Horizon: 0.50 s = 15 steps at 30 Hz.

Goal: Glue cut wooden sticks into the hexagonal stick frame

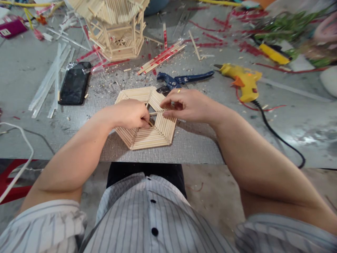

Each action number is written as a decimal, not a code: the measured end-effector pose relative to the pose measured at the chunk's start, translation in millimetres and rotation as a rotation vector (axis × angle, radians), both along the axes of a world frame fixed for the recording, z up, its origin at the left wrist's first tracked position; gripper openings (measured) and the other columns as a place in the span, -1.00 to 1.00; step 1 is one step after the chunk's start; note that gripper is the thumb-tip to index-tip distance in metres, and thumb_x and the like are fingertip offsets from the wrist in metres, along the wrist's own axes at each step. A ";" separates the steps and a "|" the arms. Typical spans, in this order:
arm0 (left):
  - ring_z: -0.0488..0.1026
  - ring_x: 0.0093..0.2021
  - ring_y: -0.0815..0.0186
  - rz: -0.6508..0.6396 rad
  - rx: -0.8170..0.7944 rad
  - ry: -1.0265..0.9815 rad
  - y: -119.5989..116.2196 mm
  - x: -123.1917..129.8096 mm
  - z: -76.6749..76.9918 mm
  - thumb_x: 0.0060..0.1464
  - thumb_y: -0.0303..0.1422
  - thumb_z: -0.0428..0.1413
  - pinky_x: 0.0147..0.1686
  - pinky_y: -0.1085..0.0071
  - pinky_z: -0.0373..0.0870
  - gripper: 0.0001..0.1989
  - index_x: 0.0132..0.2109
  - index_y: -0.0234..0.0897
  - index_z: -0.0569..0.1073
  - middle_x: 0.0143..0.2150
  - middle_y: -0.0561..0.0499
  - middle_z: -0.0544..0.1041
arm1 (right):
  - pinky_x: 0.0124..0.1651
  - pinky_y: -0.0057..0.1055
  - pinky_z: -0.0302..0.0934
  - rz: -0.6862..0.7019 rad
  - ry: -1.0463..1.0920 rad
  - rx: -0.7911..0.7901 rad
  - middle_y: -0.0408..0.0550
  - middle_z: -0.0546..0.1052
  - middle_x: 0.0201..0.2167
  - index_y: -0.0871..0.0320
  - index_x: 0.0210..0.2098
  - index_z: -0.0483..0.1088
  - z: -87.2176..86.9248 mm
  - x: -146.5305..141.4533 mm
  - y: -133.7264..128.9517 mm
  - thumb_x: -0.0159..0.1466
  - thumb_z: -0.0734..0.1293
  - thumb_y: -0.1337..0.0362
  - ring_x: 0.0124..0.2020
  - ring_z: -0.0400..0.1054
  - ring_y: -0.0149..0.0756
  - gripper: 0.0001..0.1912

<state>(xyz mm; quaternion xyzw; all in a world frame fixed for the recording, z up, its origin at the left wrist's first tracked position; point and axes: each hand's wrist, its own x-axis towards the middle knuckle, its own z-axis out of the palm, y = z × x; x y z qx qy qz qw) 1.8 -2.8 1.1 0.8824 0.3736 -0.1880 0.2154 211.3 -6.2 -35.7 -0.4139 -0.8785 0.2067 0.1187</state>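
Observation:
A hexagonal panel of thin wooden sticks lies on the table near its front edge, its sticks laid in rows around an open middle. A thin wooden stick spans that opening between my two hands. From the left, my left hand reaches over the panel, its fingers pinched at the stick's left end. My right hand has thumb and fingers closed around the other end, above the panel's right side. Just behind the panel lie blue-handled cutters, partly hidden by my right hand.
A yellow glue gun with a black cord lies to the right. On the left are a black phone and clear glue sticks. A wooden stick model stands behind. Red-wrapped sticks and scraps litter the table.

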 end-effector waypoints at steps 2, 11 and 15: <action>0.37 -0.43 0.39 -0.005 0.002 0.001 0.0 0.1 0.2 0.03 -0.17 0.05 -0.38 0.43 0.08 -0.71 -0.25 -0.19 0.59 -0.38 0.04 0.59 | -0.31 -0.40 0.10 0.001 0.001 -0.001 -0.04 0.47 -0.33 0.13 -0.22 0.47 0.2 -0.1 0.0 0.17 0.28 0.06 -0.38 0.28 -0.35 -0.69; 0.39 -0.43 0.37 0.008 -0.004 -0.006 -1.0 1.1 1.0 0.04 -0.19 0.06 -0.35 0.42 0.11 -0.73 -0.27 -0.21 0.60 -0.40 0.03 0.58 | -0.31 -0.40 0.10 0.001 -0.006 -0.001 -0.03 0.47 -0.32 0.13 -0.21 0.47 -0.1 0.5 0.1 0.18 0.28 0.06 -0.37 0.29 -0.34 -0.68; 0.39 -0.44 0.37 0.029 -0.024 -0.028 -1.1 1.0 1.1 0.02 -0.21 0.08 -0.34 0.41 0.11 -0.75 -0.27 -0.21 0.60 -0.40 0.04 0.58 | -0.31 -0.40 0.10 0.001 -0.007 -0.009 -0.03 0.47 -0.32 0.13 -0.21 0.47 0.1 0.4 0.4 0.18 0.28 0.07 -0.36 0.29 -0.33 -0.68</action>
